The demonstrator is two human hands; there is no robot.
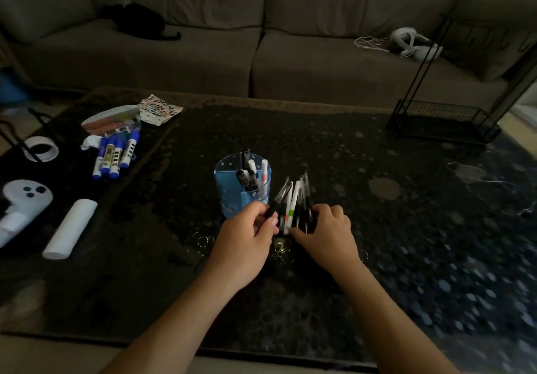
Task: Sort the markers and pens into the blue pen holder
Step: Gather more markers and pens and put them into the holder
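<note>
The blue pen holder (232, 187) stands near the middle of the dark table, with several pens and markers upright inside it. Just right of it, my right hand (328, 232) is closed around a bunch of pens (299, 202) whose tips fan upward. My left hand (247, 234) pinches one black pen (280, 199) from that bunch, its tip slanting up toward the holder. Several blue-capped markers (116, 153) lie side by side at the table's far left.
At the left lie a white controller (24, 199), a white paper roll (69, 228), a tape ring (40, 148) and sticker sheets (159, 109). A black wire rack (441, 121) stands at the back right corner. A grey sofa (261, 39) runs behind the table.
</note>
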